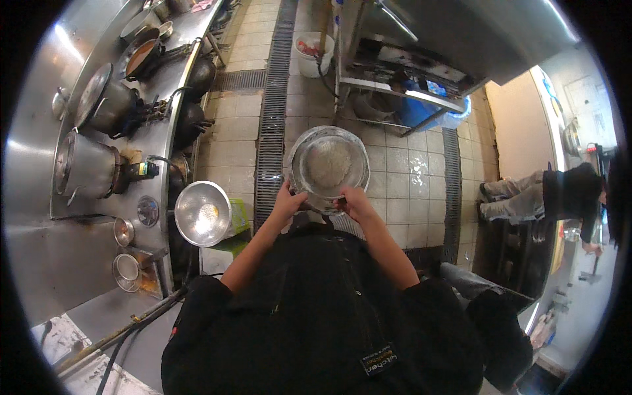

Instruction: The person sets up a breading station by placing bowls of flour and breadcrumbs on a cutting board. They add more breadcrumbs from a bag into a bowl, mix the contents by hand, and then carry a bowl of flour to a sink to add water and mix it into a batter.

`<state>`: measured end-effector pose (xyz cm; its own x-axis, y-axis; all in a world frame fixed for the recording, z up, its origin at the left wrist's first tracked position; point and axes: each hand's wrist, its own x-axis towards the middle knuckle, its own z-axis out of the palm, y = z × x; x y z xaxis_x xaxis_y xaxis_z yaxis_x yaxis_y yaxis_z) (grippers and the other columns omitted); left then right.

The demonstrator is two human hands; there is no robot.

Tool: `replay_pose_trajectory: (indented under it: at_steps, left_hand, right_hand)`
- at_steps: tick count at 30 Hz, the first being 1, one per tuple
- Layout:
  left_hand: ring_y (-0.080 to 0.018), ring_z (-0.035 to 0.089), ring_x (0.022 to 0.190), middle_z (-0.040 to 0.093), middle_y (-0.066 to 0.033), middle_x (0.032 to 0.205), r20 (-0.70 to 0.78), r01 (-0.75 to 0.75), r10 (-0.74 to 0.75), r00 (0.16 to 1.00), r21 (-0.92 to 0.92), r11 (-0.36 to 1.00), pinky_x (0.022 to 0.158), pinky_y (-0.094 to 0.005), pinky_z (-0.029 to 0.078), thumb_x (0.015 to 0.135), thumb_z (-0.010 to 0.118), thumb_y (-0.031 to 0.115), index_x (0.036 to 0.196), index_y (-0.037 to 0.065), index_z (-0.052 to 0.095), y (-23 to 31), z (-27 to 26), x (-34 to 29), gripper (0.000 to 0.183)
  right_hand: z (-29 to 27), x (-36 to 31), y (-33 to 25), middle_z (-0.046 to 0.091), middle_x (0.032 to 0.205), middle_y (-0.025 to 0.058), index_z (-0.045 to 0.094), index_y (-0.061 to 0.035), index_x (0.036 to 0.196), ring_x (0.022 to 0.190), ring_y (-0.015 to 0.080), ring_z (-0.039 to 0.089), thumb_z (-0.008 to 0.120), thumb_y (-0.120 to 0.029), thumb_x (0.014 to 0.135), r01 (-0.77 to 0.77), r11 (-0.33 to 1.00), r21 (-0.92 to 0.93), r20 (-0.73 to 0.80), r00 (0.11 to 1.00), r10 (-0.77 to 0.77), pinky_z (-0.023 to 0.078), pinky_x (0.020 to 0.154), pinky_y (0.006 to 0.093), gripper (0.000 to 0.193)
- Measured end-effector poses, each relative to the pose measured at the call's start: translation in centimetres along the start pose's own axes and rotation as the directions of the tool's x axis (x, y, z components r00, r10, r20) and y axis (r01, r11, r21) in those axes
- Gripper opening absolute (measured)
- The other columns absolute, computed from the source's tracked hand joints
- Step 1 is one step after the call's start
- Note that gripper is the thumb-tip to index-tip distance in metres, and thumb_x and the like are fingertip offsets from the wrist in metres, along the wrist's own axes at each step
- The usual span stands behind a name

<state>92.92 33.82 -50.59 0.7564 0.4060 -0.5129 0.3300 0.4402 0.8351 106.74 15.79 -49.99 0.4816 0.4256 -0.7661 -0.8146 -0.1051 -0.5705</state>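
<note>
In front of my body I hold a round, silvery metal bowl (361, 172) with pale, grainy stuff (328, 162) in its middle. A second pale rim shows just outside the bowl on its far left side; whether that is a separate vessel I cannot tell. My left hand (287, 201) is closed on the near left edge, thumb pointing inward over the rim. On the near right edge, my right hand (356, 203) grips the same bowl, its thumb and fingers pinching the rim. The undersides of both hands' fingers are partly hidden.
To the left, a steel stove counter carries a lidded pot (99, 102), a tall pot (89, 164) and a wok (141, 58). A wide steel bowl (203, 214) stands beside it. Ahead are a white bucket (311, 56) and a steel rack (401, 99). Another person (559, 191) stands at right.
</note>
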Motion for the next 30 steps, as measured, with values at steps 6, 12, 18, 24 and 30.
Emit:
replay_pose_trajectory:
  at_steps: [6, 12, 18, 24, 30]
  left_hand:
    - [-0.0288, 0.068, 0.093, 0.062, -0.0157, 0.115, -0.064, -0.087, 0.079, 0.995, -0.135, 0.987, 0.077, -0.0409, 0.062, 0.079, 0.07, 0.001, 0.14, 0.001, 0.037, 0.4, -6.2, 4.1, 0.069]
    - [-0.0232, 0.065, 0.101, 0.059, -0.0147, 0.121, -0.097, -0.094, 0.07, 0.993, -0.267, 0.959, 0.083, -0.0364, 0.057, 0.078, 0.069, 0.001, 0.142, 0.001, 0.034, 5.8, -8.7, 7.2, 0.074]
    - [-0.0233, 0.068, 0.08, 0.063, -0.0141, 0.109, -0.235, -0.011, -0.026, 0.972, -0.153, 0.988, 0.065, -0.0363, 0.059, 0.078, 0.068, 0.001, 0.139, 0.003, 0.036, 8.7, -13.7, 14.4, 0.069]
    - [-0.021, 0.066, 0.069, 0.066, -0.0133, 0.095, -0.307, -0.02, -0.074, 0.949, -0.293, 0.956, 0.054, -0.0353, 0.055, 0.079, 0.069, 0.005, 0.135, 0.003, 0.041, 16.1, -15.8, 20.0, 0.062]
    - [-0.0215, 0.067, 0.074, 0.067, -0.0129, 0.1, -0.457, 0.049, -0.114, 0.882, -0.152, 0.987, 0.054, -0.0358, 0.057, 0.078, 0.072, 0.008, 0.129, 0.002, 0.055, 20.9, -18.6, 27.0, 0.055]
  right_hand:
    - [6.1, 3.7, -2.2, 0.063, 0.074, 0.0173, 0.056, 0.009, 0.096, 0.059, 0.0243, 0.063, 0.053, -0.005, 0.087, -0.051, 0.996, -0.08, 0.08, 0.995, 0.057, 0.056, 0.053, 0.0358, 0.017]
    - [11.3, 9.7, -5.7, 0.063, 0.078, 0.0186, 0.055, 0.0096, 0.095, 0.059, 0.0251, 0.063, 0.055, -0.005, 0.085, -0.114, 0.973, -0.198, 0.006, 0.993, 0.118, 0.057, 0.053, 0.036, 0.017]
    - [17.7, 17.0, -11.0, 0.062, 0.076, 0.0184, 0.054, 0.0105, 0.095, 0.062, 0.0252, 0.063, 0.055, -0.005, 0.085, -0.133, 0.948, -0.291, 0.128, 0.976, 0.176, 0.057, 0.054, 0.0353, 0.019]
    - [24.4, 23.9, -18.8, 0.062, 0.078, 0.0168, 0.053, 0.0102, 0.1, 0.062, 0.0234, 0.063, 0.053, -0.005, 0.085, -0.147, 0.928, -0.343, 0.163, 0.964, 0.212, 0.055, 0.054, 0.034, 0.022]
    - [29.7, 30.2, -24.2, 0.06, 0.078, 0.0154, 0.053, 0.0066, 0.1, 0.061, 0.0244, 0.059, 0.053, -0.004, 0.085, 0.005, 0.956, -0.293, 0.31, 0.946, 0.09, 0.049, 0.052, 0.0353, 0.018]
